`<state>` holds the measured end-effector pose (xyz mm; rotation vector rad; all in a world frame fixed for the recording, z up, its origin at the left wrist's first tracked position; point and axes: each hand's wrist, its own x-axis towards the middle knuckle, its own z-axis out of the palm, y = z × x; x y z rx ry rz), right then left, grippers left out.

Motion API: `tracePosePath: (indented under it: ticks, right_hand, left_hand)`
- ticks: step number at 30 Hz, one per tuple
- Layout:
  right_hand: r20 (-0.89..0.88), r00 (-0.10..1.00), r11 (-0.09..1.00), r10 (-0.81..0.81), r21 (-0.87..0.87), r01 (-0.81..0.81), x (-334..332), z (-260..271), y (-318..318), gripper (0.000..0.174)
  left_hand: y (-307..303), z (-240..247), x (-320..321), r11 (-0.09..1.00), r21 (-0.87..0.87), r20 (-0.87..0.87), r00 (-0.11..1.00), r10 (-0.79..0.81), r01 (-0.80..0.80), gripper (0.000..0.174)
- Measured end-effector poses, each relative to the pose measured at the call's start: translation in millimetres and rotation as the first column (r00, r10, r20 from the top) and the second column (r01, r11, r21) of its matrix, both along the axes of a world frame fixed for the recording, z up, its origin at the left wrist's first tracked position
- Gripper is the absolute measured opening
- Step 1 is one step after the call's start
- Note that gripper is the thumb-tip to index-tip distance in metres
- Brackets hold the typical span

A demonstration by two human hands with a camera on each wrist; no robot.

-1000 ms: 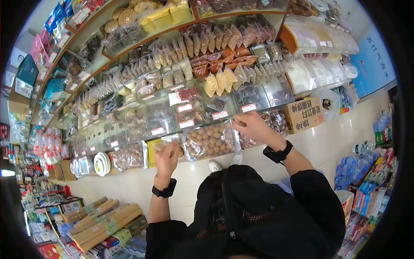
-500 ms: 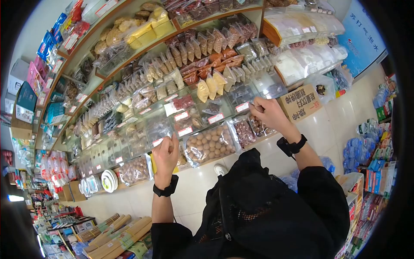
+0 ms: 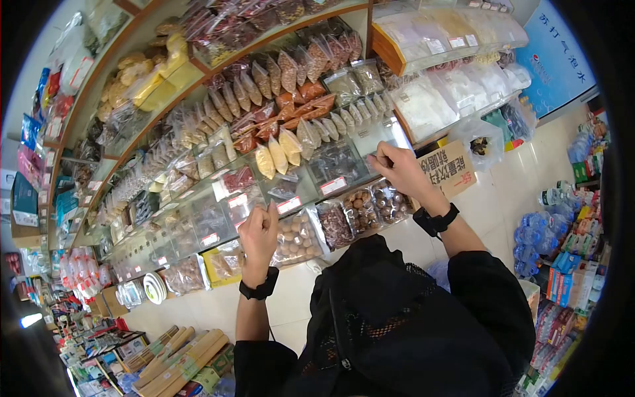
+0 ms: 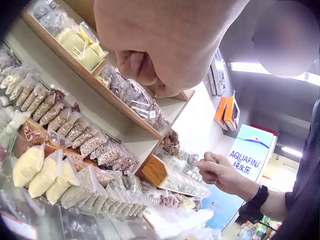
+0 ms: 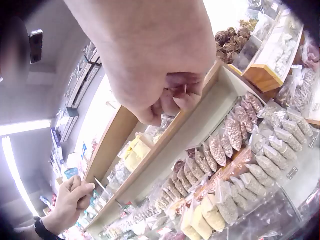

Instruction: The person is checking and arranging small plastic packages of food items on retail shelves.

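My left hand (image 3: 259, 233) is raised before the lower shelf, its fingers curled into a fist with nothing in them. Behind it in the head view lies a clear bag of round tan pieces (image 3: 296, 236). Farther right, my right hand (image 3: 401, 171) is also curled and holds nothing; it overlaps the glass bins near the cardboard box (image 3: 453, 167). In the left wrist view, the right hand (image 4: 222, 172) shows folded fingers. The right wrist view shows the left hand (image 5: 70, 200) with its thumb laid against the bent index finger. Both wrists wear black bands.
Shelves hold rows of small bags, among them yellow powder bags (image 3: 278, 155) and red-orange packets (image 3: 304, 109). Bags of dark round pieces (image 3: 360, 210) line the front ledge. A blue fridge (image 3: 552, 49) stands at the right. Bamboo rolls (image 3: 185, 357) lie at lower left.
The shelves have slid leftward in the head view as the person moves right along them. Both hands stay raised, curled and without anything held.
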<state>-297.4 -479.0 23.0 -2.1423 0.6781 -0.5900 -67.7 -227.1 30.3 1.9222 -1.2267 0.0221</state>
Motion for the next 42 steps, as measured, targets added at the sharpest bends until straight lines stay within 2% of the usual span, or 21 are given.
tracePosePath:
  ticks: [7,9,11,13,14,15,17,19,21,22,23,25,27,29,33,35,36,38,39,41,42]
  right_hand:
    - [-0.042,0.999,0.997,-0.033,0.061,0.036,-1,-21,-43,0.032]
    - [-0.032,0.999,0.997,-0.03,0.074,0.032,3,-26,-52,0.032]
    - [-0.046,0.999,0.99,-0.021,0.139,0.027,5,-36,-61,0.03]
    - [-0.005,0.999,0.975,-0.051,0.218,0.05,15,-47,-70,0.027]
    - [0.035,0.995,0.953,-0.09,0.293,0.076,21,-53,-75,0.025]
    - [0.037,0.996,0.952,-0.086,0.297,0.071,30,-63,-83,0.025]
    - [0.172,0.984,0.975,-0.052,0.224,0.012,51,-82,-98,0.025]
    - [0.135,0.99,0.968,-0.038,0.25,0.003,72,-75,-104,0.029]
    - [0.15,0.988,0.996,0.043,0.067,-0.054,94,-77,-110,0.036]
    - [0.085,0.992,0.994,0.091,0.049,-0.096,103,-74,-112,0.046]
    - [0.084,0.992,0.994,0.098,0.05,-0.102,114,-76,-113,0.046]
    - [0.12,0.986,0.992,0.115,-0.064,-0.108,140,-82,-117,0.044]
    - [0.103,0.986,0.991,0.131,-0.05,-0.126,171,-97,-131,0.05]
    - [0.109,0.993,0.99,0.052,0.122,-0.065,206,-116,-147,0.058]
    - [0.091,0.996,0.965,-0.002,0.263,-0.022,272,-129,-186,0.064]
    - [-0.104,0.994,1.0,0.02,-0.014,-0.021,292,-119,-198,0.066]
    - [-0.104,0.994,1.0,0.027,-0.013,-0.028,301,-119,-203,0.066]
    - [-0.351,0.936,0.967,-0.007,-0.24,-0.083,316,-123,-208,0.066]
    - [-0.352,0.936,0.967,-0.001,-0.238,-0.089,320,-121,-207,0.066]
    - [-0.514,0.855,0.98,0.07,-0.125,-0.155,326,-116,-207,0.066]
    - [-0.515,0.854,0.985,0.07,-0.101,-0.142,333,-130,-211,0.065]
  left_hand:
    - [-30,-11,-7,0.999,0.044,-0.031,1.0,0.004,-0.002,0.037]
    - [-33,-16,-8,0.993,0.084,-0.25,0.963,0.099,-0.08,0.025]
    - [-35,-19,-6,0.988,0.133,-0.269,0.957,0.111,-0.077,0.02]
    - [-39,-20,-4,0.981,0.18,-0.284,0.951,0.123,-0.074,0.021]
    - [-43,-20,-4,0.986,0.15,-0.262,0.959,0.105,-0.067,0.024]
    - [-46,-20,-3,0.991,0.119,-0.237,0.968,0.087,-0.06,0.029]
    - [-48,-19,1,0.989,0.144,-0.241,0.968,0.073,-0.038,0.032]
    - [-50,-18,9,0.986,0.168,-0.243,0.968,0.059,-0.018,0.035]
    - [-52,-17,17,0.99,0.142,-0.014,1.0,-0.023,0.024,0.035]
    - [-51,-18,18,0.987,0.158,-0.093,0.996,0.003,0.012,0.036]
    - [-49,-19,19,0.987,0.159,-0.094,0.996,0.01,0.005,0.036]
    - [-46,-24,20,0.985,0.168,-0.112,0.993,0.044,-0.025,0.035]
    - [-41,-30,21,0.986,0.163,-0.091,0.995,0.047,-0.032,0.036]
    - [-35,-35,22,0.986,0.161,-0.073,0.996,0.043,-0.03,0.036]
    - [-23,-43,21,0.981,0.19,-0.137,0.988,0.075,-0.048,0.036]
    - [-16,-44,21,0.979,0.195,-0.141,0.986,0.089,-0.06,0.036]
    - [-13,-43,20,0.98,0.187,-0.151,0.983,0.101,-0.072,0.037]
    - [-5,-44,20,0.979,0.185,-0.162,0.979,0.121,-0.09,0.037]
    - [-1,-47,20,0.976,0.192,-0.165,0.977,0.135,-0.103,0.038]
    - [6,-51,20,0.972,0.2,-0.171,0.973,0.156,-0.121,0.038]
    - [8,-52,20,0.972,0.201,-0.189,0.968,0.162,-0.124,0.038]
